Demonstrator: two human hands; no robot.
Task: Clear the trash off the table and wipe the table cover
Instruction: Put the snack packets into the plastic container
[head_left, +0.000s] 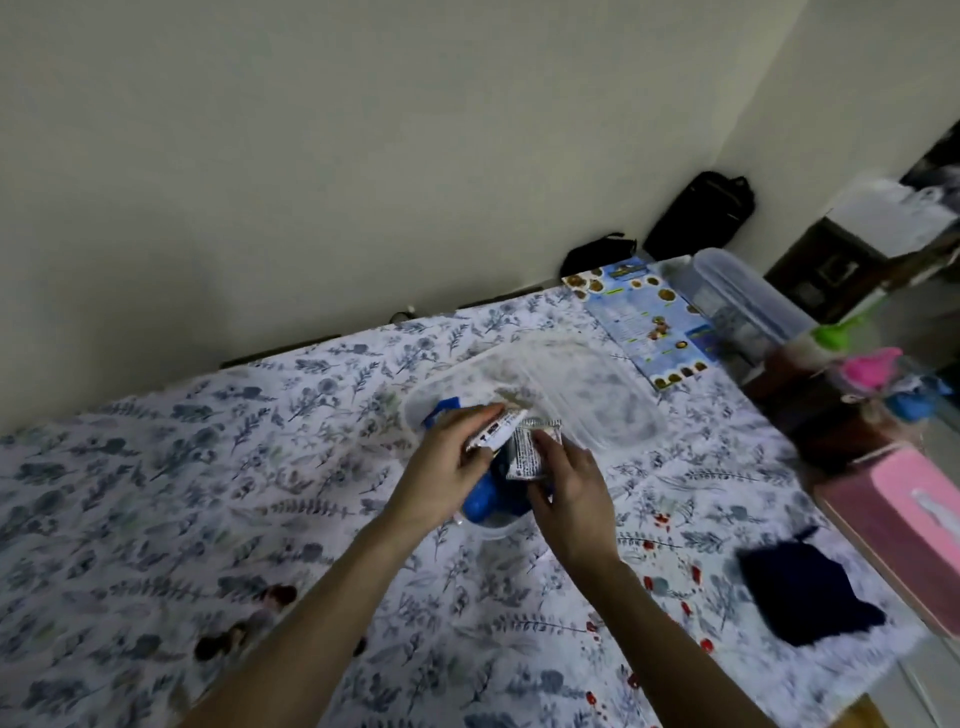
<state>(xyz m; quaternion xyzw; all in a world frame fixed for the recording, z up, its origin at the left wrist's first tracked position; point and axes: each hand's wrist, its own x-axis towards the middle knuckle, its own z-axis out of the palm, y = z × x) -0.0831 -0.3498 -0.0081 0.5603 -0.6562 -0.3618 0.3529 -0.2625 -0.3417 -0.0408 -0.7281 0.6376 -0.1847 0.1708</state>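
A floral table cover (208, 519) spreads over the table. Near its middle lies a clear plastic container (597, 395) with blue wrappers (483, 501) at its near end. My left hand (447, 467) grips a small white sachet (491, 434) above that end. My right hand (571, 488) pinches a second silvery sachet (530, 449) right beside the first. A dark navy cloth (800, 592) lies on the cover to the right. Brown crumbs or scraps (244, 623) sit on the cover at the lower left.
A printed blue leaflet (649, 317) lies at the far right of the table. A pink tissue box (904, 509), a clear lidded tub (748, 296) and colourful clutter (872, 374) crowd the right edge. Two black bags (696, 213) lean on the wall behind.
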